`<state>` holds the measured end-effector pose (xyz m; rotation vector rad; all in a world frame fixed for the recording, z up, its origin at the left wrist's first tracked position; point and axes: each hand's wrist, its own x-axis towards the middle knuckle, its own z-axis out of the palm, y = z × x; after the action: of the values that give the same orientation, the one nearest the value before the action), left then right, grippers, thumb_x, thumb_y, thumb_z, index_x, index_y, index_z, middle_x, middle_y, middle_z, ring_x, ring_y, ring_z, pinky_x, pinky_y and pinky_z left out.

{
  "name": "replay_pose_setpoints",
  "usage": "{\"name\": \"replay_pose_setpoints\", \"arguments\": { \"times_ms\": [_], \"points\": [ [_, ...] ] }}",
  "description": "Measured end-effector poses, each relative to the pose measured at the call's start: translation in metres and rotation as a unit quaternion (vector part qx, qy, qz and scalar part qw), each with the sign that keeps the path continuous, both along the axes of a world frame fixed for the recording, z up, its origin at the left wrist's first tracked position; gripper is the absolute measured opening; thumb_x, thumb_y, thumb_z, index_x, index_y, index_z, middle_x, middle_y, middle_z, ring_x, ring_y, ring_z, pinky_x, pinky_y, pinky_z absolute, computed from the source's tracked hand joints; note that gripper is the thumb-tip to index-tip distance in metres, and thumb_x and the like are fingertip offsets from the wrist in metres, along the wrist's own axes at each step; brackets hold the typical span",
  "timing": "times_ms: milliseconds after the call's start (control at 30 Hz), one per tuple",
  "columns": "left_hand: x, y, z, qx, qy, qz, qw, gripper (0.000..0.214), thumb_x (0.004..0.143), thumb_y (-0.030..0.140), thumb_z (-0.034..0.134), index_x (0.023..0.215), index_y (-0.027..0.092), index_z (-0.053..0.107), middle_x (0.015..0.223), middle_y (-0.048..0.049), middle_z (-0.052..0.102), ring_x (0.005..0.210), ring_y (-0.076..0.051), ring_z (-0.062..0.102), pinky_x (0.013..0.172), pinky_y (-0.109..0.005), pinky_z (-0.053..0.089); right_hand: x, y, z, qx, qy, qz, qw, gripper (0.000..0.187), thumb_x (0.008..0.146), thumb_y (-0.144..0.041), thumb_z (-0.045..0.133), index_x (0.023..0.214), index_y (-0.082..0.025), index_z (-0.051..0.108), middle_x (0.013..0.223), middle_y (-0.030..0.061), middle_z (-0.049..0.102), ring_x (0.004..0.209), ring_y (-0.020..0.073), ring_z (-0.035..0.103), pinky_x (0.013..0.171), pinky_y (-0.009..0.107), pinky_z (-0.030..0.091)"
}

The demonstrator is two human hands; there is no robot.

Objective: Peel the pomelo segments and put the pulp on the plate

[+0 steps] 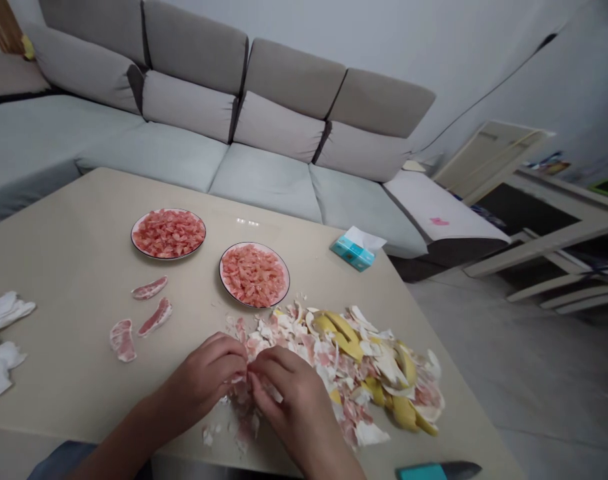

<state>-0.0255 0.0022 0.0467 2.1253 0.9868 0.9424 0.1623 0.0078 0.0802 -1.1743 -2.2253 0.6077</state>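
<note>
My left hand (pixel 207 373) and my right hand (pixel 297 397) meet fingertip to fingertip over the near part of the table. Both are closed in a pinch on a small pinkish piece of pomelo, mostly hidden by the fingers. Under and beside them spreads a heap of peel and membrane scraps (pixel 384 360), white, pink and yellow. Three whole pomelo segments (pixel 155 317) lie apart to the left of my left hand. Beyond the hands stand a plate of peeled pink pulp (pixel 255 275) and, farther left, a second full plate (pixel 169 233).
A knife (pixel 439 471) with a teal handle lies at the table's near right edge. Crumpled white tissues (pixel 1 347) are at the far left. A blue tissue box (pixel 357 249) sits near the right edge. A grey sofa (pixel 264 177) runs behind the table (pixel 79 267).
</note>
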Motion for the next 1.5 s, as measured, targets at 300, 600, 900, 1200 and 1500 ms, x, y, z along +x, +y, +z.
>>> {"name": "replay_pose_setpoints", "arguments": {
  "times_ms": [300, 600, 900, 1200, 1500],
  "points": [
    [-0.001, 0.001, 0.001, 0.009, -0.009, 0.005, 1.000, 0.019, 0.091, 0.008, 0.043, 0.095, 0.018, 0.059, 0.098, -0.0064, 0.061, 0.094, -0.018, 0.054, 0.087, -0.030, 0.045, 0.002, 0.002, 0.008, -0.047, 0.015, 0.009, 0.999, 0.011, 0.085, -0.016, 0.058, 0.088, -0.020, 0.068, 0.089, 0.0063, 0.067, 0.080, 0.0186, 0.063, 0.070, 0.028, 0.049],
    [0.000, 0.000, 0.001, 0.039, -0.049, 0.016, 0.998, 0.016, 0.088, 0.008, 0.050, 0.091, 0.020, 0.060, 0.096, -0.0053, 0.062, 0.094, -0.018, 0.057, 0.086, -0.030, 0.046, 0.007, 0.009, 0.004, -0.040, 0.045, -0.064, 0.996, 0.013, 0.080, -0.009, 0.052, 0.074, -0.019, 0.057, 0.075, 0.0031, 0.061, 0.069, 0.0162, 0.058, 0.063, 0.026, 0.045],
    [0.002, -0.001, -0.005, 0.063, -0.105, 0.032, 0.992, 0.021, 0.083, 0.002, 0.057, 0.086, 0.022, 0.058, 0.096, -0.0032, 0.066, 0.096, -0.017, 0.060, 0.087, -0.030, 0.048, 0.011, 0.014, 0.005, -0.067, 0.067, -0.109, 0.990, 0.012, 0.077, -0.010, 0.049, 0.071, -0.019, 0.054, 0.070, 0.0012, 0.058, 0.063, 0.0143, 0.055, 0.057, 0.023, 0.042],
    [0.007, -0.002, -0.004, -0.068, -0.121, 0.071, 0.988, 0.020, 0.081, 0.013, 0.064, 0.098, 0.023, 0.062, 0.106, -0.0061, 0.070, 0.100, -0.019, 0.064, 0.086, -0.030, 0.052, 0.012, 0.015, 0.007, -0.311, 0.218, -0.087, 0.921, 0.017, 0.083, -0.034, 0.056, 0.077, -0.017, 0.056, 0.058, -0.0016, 0.058, 0.049, 0.0115, 0.052, 0.047, 0.021, 0.039],
    [0.009, -0.001, -0.001, -0.246, -0.247, 0.128, 0.928, 0.015, 0.076, 0.016, 0.066, 0.090, 0.018, 0.070, 0.097, -0.0070, 0.072, 0.090, -0.020, 0.068, 0.078, -0.029, 0.055, 0.033, 0.017, 0.009, -0.187, 0.011, -0.017, 0.982, 0.019, 0.083, -0.014, 0.055, 0.080, -0.021, 0.072, 0.078, 0.0029, 0.071, 0.068, 0.0162, 0.065, 0.062, 0.025, 0.047]
  ]
}}
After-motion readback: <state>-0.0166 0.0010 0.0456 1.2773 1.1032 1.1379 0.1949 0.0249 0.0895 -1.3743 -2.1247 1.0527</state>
